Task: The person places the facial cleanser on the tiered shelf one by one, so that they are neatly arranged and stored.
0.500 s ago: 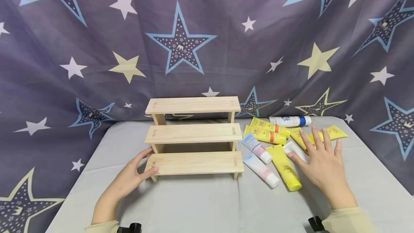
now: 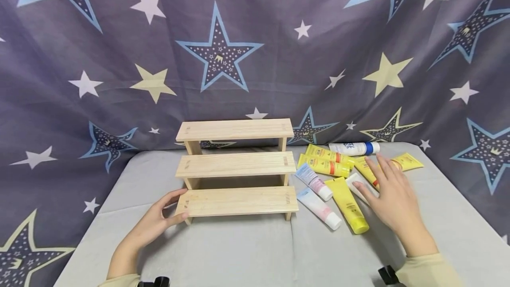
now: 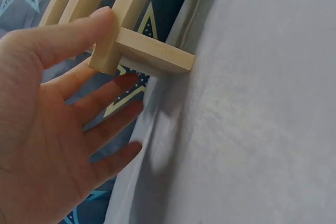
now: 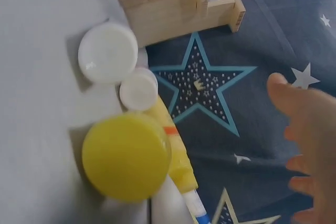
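Grips the wooden rack, just right of the left fingers, pinching its lowest shelf between thumb and index of the left hand. Hovers over the tubes with the right hand, fingers loose and grasping nothing. Has a yellow tube left of the right thumb, a blue-capped tube beyond the fingertips. Seems barely begun: shows the rack standing assembled, with every visible tube lying beside it, not picked up yet.
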`<state>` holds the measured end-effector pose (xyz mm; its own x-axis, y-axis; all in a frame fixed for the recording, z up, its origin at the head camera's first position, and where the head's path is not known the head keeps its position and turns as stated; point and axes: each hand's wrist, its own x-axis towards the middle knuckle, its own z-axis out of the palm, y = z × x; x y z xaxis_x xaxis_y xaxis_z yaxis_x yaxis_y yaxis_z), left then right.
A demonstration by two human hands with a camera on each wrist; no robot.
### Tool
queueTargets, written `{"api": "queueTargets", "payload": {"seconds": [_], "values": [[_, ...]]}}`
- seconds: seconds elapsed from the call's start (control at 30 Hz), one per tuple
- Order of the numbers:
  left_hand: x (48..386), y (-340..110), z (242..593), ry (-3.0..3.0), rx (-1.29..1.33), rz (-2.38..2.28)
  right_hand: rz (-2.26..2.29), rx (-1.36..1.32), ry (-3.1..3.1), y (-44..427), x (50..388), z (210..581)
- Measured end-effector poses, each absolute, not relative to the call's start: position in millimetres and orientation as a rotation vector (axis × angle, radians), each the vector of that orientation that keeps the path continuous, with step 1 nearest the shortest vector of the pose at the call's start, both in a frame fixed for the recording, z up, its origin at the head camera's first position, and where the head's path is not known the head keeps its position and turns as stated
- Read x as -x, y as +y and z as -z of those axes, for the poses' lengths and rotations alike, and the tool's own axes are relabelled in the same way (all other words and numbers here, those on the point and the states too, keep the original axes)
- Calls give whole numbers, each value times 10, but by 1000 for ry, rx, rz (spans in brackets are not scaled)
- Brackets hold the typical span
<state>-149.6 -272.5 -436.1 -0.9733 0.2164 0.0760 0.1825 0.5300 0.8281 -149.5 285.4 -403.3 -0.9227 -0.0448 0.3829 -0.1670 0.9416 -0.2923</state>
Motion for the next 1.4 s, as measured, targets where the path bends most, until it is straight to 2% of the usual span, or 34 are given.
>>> {"api": "queueTargets", "payload": {"seconds": [0.2,0.5,0.97,1.4], "values": [[1500,-2732,4397,2698,-352,-1479,-707,-91,-2693,2743,1466,3949],[1495,-2739,4424,2719,-275,-1468,-760,-235,-2720,2680,1434,4018],[1537,-2714,4429,2688,-248,-1491,-646,-168,-2888,2587,1373,4222],[1519,-2718,4378,2634,-248,-1497,-570,-159,-3108,2519,1520,4329]]}}
